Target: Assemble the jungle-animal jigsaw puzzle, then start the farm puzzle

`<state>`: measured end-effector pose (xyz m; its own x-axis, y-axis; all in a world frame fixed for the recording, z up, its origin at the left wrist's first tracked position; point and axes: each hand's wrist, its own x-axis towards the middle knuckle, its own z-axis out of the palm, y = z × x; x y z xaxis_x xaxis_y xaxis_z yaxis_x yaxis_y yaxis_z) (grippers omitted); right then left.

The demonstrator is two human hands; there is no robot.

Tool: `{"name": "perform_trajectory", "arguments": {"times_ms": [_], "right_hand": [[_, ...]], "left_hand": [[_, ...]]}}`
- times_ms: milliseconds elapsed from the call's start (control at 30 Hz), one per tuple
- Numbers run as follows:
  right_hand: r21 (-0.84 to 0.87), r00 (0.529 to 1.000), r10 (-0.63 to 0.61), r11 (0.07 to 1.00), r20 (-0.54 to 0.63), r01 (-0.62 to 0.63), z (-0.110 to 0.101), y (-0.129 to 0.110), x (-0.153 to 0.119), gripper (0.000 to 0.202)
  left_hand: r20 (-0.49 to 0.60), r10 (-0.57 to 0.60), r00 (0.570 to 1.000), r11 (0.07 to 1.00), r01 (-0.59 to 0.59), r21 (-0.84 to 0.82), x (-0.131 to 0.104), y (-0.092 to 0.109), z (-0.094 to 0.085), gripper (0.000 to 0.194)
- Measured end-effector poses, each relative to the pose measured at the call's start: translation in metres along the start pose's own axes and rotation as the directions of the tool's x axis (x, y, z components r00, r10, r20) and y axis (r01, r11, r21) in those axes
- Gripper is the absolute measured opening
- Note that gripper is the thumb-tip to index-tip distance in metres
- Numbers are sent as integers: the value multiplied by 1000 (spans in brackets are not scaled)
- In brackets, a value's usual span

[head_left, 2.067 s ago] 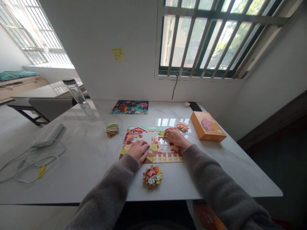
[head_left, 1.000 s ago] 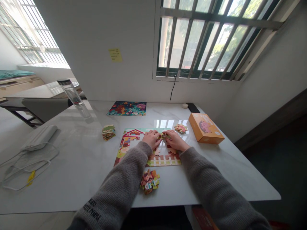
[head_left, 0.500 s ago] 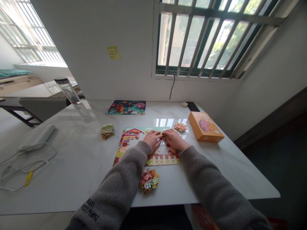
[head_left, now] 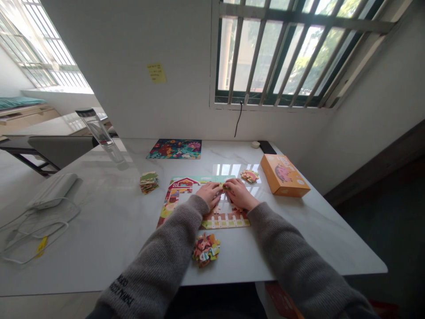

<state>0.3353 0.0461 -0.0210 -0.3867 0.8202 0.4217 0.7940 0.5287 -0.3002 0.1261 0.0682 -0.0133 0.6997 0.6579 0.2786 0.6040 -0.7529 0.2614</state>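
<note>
A partly assembled jigsaw puzzle with a red barn and a white fence lies on the table, its middle bare. Over its upper part my left hand and my right hand come close together, fingers bent and closed. A small yellow-green puzzle piece shows between their fingertips, gripped by the right and touched by the left. My fingers partly cover it. Below the puzzle sits a heap of loose pieces. A stack of pieces is at the left, a smaller pile at the upper right.
An orange box stands at the right, with a black phone-like object behind it. A dark picture board lies near the wall. At the left are a clear bottle and a white device with a cable.
My fingertips have parted slightly, with the small piece showing more between them. Both hands stay over the same part of the puzzle.
</note>
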Motion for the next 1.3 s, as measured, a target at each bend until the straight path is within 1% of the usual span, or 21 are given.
{"name": "perform_trajectory", "arguments": {"times_ms": [67, 133, 200, 300, 400, 500, 567, 633, 700, 767, 800, 833, 900, 933, 1000, 1067, 1133, 1300], "right_hand": [[-52, 1000, 15, 999, -27, -16, 3, -3, -2, 27], [-95, 999, 40, 995, -15, -41, 5, -6, -4, 33], [-124, 997, 73, 990, 39, -68, 6, -8, -4, 40], [-148, 986, 107, 985, 128, -87, 7, -9, -6, 48], [-152, 981, 106, 985, 161, -81, 9, -7, -7, 50], [-145, 981, 106, 986, 160, -83, 10, -6, -8, 50], [-131, 983, 107, 987, 148, -88, 7, -8, -6, 48], [-93, 991, 84, 993, 108, -74, 0, -16, -3, 45], [-14, 999, 33, 999, 35, -33, -11, -31, 0, 40], [114, 999, -15, 993, -31, 18, -24, -53, -1, 31], [187, 998, -56, 981, -5, 56, -30, -66, -4, 28], [261, 993, -108, 961, 52, 91, -36, -80, -9, 24], [366, 967, -208, 920, 148, 142, -47, -105, -22, 21], [392, 944, -260, 905, 204, 165, -51, -116, -29, 23], [418, 915, -297, 893, 273, 165, -58, -130, -43, 26], [424, 901, -306, 892, 307, 158, -62, -136, -53, 30], [407, 892, -302, 901, 337, 151, -64, -136, -59, 33], [348, 864, -316, 920, 391, 179, -63, -129, -61, 29]], "left_hand": [[6, -68, 998, 997, 68, 27, -1, -6, -8, 40], [-25, -151, 988, 988, 152, 38, -3, -16, -20, 42], [-54, -225, 973, 973, 227, 45, -8, -29, -32, 43], [-46, -322, 946, 943, 325, 74, -20, -50, -44, 45], [-14, -396, 918, 913, 395, 102, -39, -66, -45, 44], [-5, -415, 910, 904, 413, 107, -57, -76, -38, 44], [-17, -410, 912, 905, 410, 114, -65, -78, -34, 47], [-26, -406, 913, 906, 406, 118, -68, -78, -32, 50], [-33, -407, 913, 906, 408, 110, -69, -77, -32, 50], [-32, -409, 912, 907, 410, 99, -68, -75, -33, 49], [-32, -409, 912, 907, 410, 92, -67, -74, -34, 48], [-34, -409, 912, 908, 411, 87, -67, -73, -35, 47], [-45, -411, 911, 907, 413, 82, -66, -71, -35, 46], [-54, -412, 910, 906, 415, 81, -66, -70, -35, 45], [-69, -410, 909, 907, 415, 79, -66, -69, -35, 45], [-75, -405, 911, 909, 410, 73, -67, -70, -35, 44], [-71, -404, 912, 910, 409, 73, -67, -70, -34, 43], [-58, -416, 907, 904, 420, 82, -66, -70, -35, 43]]}}
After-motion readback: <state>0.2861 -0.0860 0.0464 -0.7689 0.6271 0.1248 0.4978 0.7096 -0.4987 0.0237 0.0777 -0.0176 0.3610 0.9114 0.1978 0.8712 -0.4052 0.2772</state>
